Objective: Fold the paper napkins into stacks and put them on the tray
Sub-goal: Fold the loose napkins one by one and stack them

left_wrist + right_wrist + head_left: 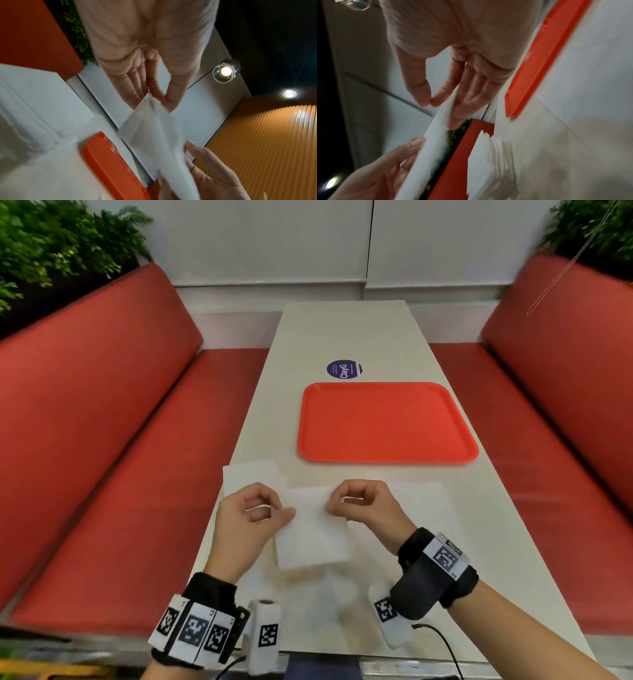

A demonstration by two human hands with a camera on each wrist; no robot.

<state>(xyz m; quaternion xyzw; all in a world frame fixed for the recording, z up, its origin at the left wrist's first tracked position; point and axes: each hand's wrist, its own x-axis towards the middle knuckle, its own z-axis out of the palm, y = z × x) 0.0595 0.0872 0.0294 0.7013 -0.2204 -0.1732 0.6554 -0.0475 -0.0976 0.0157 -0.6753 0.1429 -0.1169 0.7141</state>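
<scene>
A person holds one white napkin (313,529) up off the table (346,333), between both hands. The left hand (251,517) pinches its left upper corner with thumb and curled fingers; the right hand (363,503) pinches the right upper corner the same way. The sheet hangs down toward the person, its lower edge near the wrists.

Just behind the left hand a pile (251,475) of napkins lies flat at the table's left edge; the right wrist view shows it as a fanned stack (491,162) with uneven corners. Another pale sheet (424,501) lies flat on the table behind the right hand, hard to tell from the tabletop.

The red tray (387,422) sits farther out, right of centre, with nothing on it, its near rim a little way beyond the hands. A round blue sticker (344,369) lies just past its far left corner. Bare tabletop runs left of the tray and on to the far end. Red benches (102,422) flank the table on both sides.

Both wrist views are blurred, and the held napkin hides part of the opposite hand in each. The table's near edge is partly covered by the wrist cameras.
</scene>
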